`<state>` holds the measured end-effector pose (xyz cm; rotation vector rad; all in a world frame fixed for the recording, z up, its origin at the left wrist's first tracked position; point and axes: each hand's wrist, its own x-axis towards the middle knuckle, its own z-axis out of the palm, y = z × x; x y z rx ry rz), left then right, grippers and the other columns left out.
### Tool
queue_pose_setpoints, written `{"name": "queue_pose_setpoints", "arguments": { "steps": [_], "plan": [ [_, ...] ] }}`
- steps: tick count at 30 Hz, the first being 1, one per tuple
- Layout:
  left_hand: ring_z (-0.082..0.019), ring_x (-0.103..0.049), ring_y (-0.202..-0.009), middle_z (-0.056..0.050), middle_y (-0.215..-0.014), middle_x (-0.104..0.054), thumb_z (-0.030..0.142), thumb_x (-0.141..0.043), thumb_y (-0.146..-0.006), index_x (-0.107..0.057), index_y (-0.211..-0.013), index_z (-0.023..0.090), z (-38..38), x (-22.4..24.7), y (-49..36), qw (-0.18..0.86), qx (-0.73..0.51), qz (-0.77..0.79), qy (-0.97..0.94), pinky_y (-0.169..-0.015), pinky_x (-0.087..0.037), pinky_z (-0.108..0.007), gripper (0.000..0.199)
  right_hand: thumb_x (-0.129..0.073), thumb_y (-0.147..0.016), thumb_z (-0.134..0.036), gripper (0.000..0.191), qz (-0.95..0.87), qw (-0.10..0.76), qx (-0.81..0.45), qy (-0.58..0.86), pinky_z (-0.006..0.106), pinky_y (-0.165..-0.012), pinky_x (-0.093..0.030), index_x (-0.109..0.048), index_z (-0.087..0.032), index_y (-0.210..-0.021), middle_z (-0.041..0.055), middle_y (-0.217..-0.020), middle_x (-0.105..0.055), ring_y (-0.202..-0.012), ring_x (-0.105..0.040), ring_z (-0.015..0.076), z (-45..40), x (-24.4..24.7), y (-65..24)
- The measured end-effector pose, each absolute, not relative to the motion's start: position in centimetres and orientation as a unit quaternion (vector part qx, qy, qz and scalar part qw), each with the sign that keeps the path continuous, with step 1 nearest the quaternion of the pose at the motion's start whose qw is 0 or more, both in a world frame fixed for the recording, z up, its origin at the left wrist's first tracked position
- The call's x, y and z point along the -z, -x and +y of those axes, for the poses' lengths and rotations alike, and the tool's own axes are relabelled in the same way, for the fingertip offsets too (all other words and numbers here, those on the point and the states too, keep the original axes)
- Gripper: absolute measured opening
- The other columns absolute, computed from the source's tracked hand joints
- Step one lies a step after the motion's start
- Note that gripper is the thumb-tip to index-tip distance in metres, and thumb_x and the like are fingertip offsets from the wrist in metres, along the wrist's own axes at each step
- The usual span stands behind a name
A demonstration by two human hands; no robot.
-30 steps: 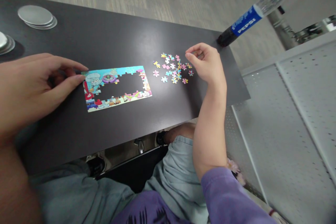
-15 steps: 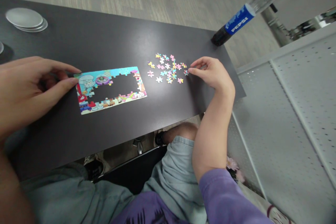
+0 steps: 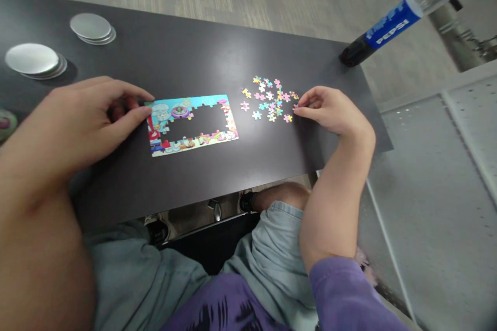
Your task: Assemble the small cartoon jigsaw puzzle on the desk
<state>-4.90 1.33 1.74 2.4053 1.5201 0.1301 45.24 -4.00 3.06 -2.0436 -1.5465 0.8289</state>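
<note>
On the dark table lies a partly assembled jigsaw puzzle [image 3: 218,138], its picture border joined around a bare dark middle. My left hand [image 3: 97,114] grips its upper left corner, thumb and index finger close together there. To the right of the frame is a loose scatter of puzzle pieces [image 3: 271,96], pink, yellow, blue and white. My right hand [image 3: 330,108] is at the right side of this scatter, with thumb and forefinger pinched on a small puzzle piece [image 3: 295,107]. Most of that piece is hidden by the fingertips.
A tall Pepsi bottle [image 3: 392,26], dark liquid at its bottom, stands at the table's far right corner. Stacked silvery discs [image 3: 91,26] and another disc stack [image 3: 33,59] lie at the far left. A pale perforated panel [image 3: 427,207] flanks the table on the right.
The view has shifted left, so everything sits further right and the second disc stack shows fully. My left hand stays at the puzzle's corner; my right fingers have closed over the small piece.
</note>
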Motion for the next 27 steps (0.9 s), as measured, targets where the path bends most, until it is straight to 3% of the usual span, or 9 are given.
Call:
{"name": "queue_pose_setpoints", "arguments": {
  "steps": [1, 5, 11, 13, 15, 20, 27],
  "plan": [
    [-0.025, -0.062, -0.094, -0.005, -0.117, -0.077, 0.048, -0.052, -0.126, -0.084, -0.144, 0.021, 1.0, -2.3, 4.4, 0.158, -0.068, 0.529, -0.831, -0.093, -0.047, -0.039, 0.046, -0.101, -0.088, -0.013, 0.028, -0.556, 0.23, -0.311, 0.736, 0.047, -0.08, -0.057, -0.08, -0.032, -0.092, 0.0018, -0.082, -0.077, -0.079, -0.068, 0.0256, -4.0, -3.1, -45.2],
    [-0.023, -0.062, -0.095, -0.006, -0.124, -0.076, 0.044, -0.051, -0.13, -0.082, -0.147, 0.02, 0.2, -3.5, 3.6, 0.199, -0.087, 0.52, -0.826, -0.095, -0.05, -0.038, 0.043, -0.099, -0.085, -0.008, 0.028, -0.544, 0.281, -0.343, 0.712, 0.042, -0.077, -0.055, -0.084, -0.029, -0.098, 0.0015, -0.085, -0.078, -0.08, -0.071, 0.0226, -3.8, -3.4, -44.7],
    [-0.022, -0.063, -0.093, 0.0, -0.113, -0.076, 0.035, -0.069, -0.12, -0.086, -0.134, 0.025, 0.9, -2.1, 4.5, 0.217, -0.148, 0.511, -0.818, -0.093, -0.05, -0.038, 0.024, -0.103, -0.092, -0.029, 0.015, -0.619, 0.35, -0.351, 0.609, 0.045, -0.078, -0.06, -0.089, -0.033, -0.097, 0.0053, -0.101, -0.09, -0.085, -0.076, 0.0257, -3.1, -4.5, -37.6],
    [-0.023, -0.064, -0.094, -0.001, -0.113, -0.078, 0.037, -0.072, -0.119, -0.086, -0.133, 0.028, 1.3, -1.4, 4.9, 0.222, -0.163, 0.499, -0.821, -0.091, -0.051, -0.038, 0.022, -0.107, -0.095, -0.038, 0.017, -0.645, 0.339, -0.386, 0.566, 0.047, -0.087, -0.067, -0.09, -0.035, -0.098, 0.0036, -0.106, -0.092, -0.094, -0.08, 0.0277, -2.9, -4.6, -33.7],
    [-0.024, -0.067, -0.094, -0.003, -0.111, -0.08, 0.04, -0.073, -0.118, -0.087, -0.13, 0.03, 1.7, -0.8, 5.2, 0.224, -0.183, 0.487, -0.824, -0.088, -0.052, -0.04, 0.021, -0.105, -0.099, -0.042, 0.016, -0.668, 0.314, -0.414, 0.533, 0.047, -0.086, -0.068, -0.091, -0.036, -0.102, 0.0012, -0.098, -0.09, -0.091, -0.079, 0.0272, -2.6, -4.6, -30.2],
    [-0.027, -0.073, -0.094, -0.005, -0.11, -0.083, 0.04, -0.079, -0.115, -0.089, -0.127, 0.032, 1.8, -0.2, 5.6, 0.247, -0.234, 0.46, -0.82, -0.085, -0.055, -0.043, 0.017, -0.093, -0.111, -0.035, 0.004, -0.676, 0.284, -0.475, 0.487, 0.043, -0.082, -0.065, -0.089, -0.034, -0.113, -0.0014, -0.093, -0.089, -0.085, -0.076, 0.0241, -2.0, -4.3, -25.4],
    [-0.025, -0.075, -0.093, -0.005, -0.113, -0.085, 0.039, -0.092, -0.105, -0.088, -0.122, 0.031, 0.3, -1.3, 5.0, 0.324, -0.276, 0.38, -0.821, -0.085, -0.064, -0.041, 0.02, -0.113, -0.099, -0.071, 0.05, -0.652, 0.267, -0.526, 0.477, 0.043, -0.068, -0.053, -0.082, -0.036, -0.114, -0.0021, -0.088, -0.085, -0.077, -0.064, 0.0242, -1.2, -3.8, -23.2]
  ]
}}
